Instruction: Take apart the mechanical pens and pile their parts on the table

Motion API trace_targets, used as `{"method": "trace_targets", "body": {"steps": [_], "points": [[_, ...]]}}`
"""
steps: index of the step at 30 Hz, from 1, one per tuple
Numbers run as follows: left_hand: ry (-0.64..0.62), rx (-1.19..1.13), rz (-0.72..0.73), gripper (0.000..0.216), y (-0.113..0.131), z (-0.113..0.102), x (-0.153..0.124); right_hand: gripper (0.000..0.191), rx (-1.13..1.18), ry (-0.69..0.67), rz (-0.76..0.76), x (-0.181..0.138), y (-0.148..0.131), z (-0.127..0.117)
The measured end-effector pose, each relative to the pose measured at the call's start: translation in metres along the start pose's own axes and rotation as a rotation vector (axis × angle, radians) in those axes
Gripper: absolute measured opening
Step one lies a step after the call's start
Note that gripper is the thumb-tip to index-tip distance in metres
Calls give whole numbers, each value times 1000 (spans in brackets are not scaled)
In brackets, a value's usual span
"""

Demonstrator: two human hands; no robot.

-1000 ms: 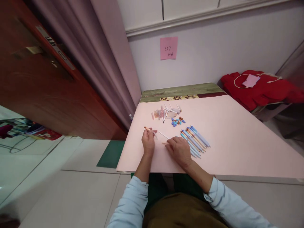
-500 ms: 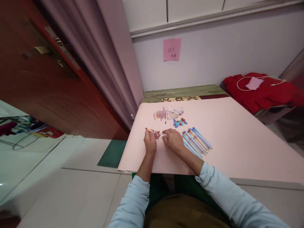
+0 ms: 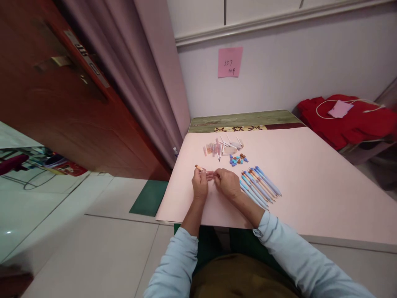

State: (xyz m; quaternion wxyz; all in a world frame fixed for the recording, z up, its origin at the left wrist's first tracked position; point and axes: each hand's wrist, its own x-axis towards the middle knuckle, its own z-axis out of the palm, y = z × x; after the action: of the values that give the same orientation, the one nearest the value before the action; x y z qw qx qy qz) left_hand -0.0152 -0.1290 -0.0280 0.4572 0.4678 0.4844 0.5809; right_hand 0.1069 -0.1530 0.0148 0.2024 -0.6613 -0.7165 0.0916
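Note:
My left hand (image 3: 200, 185) is closed around an orange-and-brown pen part (image 3: 199, 167), whose end sticks out past the thumb. Close against its fingertips, my right hand (image 3: 228, 182) is pinched shut; whatever sits between those fingers is too small to make out. Beside my right hand lies a slanted row of assembled pens (image 3: 262, 184), light blue and orange-beige. Beyond the hands is a small pile of blue and brown pieces (image 3: 237, 159). Farther back are clear pinkish tubes (image 3: 212, 149) and several white refills (image 3: 228, 145), some with dark tips.
A pale pink sheet (image 3: 316, 186) covers the table. Behind it shows a green wooden strip (image 3: 242, 118) near the wall, which bears a pink note (image 3: 230, 62). Red cloth (image 3: 350, 124) with a cable lies at the right. A brown door (image 3: 93, 103) and mauve curtain (image 3: 155, 74) stand left.
My right hand has come closer to my left fingers, and the thin pale piece seen at its fingertips is now hidden. The whole view has shifted slightly.

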Motion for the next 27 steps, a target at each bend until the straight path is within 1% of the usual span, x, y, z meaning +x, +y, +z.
{"method": "trace_targets", "body": {"steps": [4,6,8,11,14,16,19,21,25,27], "points": [[1,64,34,29,-2,0,0,16,-23,-37,30,-7,7,-6],[39,146,66,27,-2,-1,0,16,1,-36,71,-10,13,-13],[121,289,124,24,-3,-2,1,18,28,-21,129,-14,23,-24],[223,581,259,23,-4,-3,3,17,47,-14,205,-24,42,-45],[216,805,363,25,-6,-2,5,19,-8,-29,276,-38,60,-64],[193,881,366,25,-7,0,5,21,-64,-64,319,-49,68,-73],[172,932,318,17,-7,4,5,21,-134,-137,339,-62,73,-78],[158,919,297,13,-7,4,5,21,-170,-179,330,-68,73,-77],[84,793,312,8,-6,2,7,24,-239,-205,290,-71,70,-75],[47,712,319,12,-6,0,8,24,-269,-210,272,-72,67,-75]]}}
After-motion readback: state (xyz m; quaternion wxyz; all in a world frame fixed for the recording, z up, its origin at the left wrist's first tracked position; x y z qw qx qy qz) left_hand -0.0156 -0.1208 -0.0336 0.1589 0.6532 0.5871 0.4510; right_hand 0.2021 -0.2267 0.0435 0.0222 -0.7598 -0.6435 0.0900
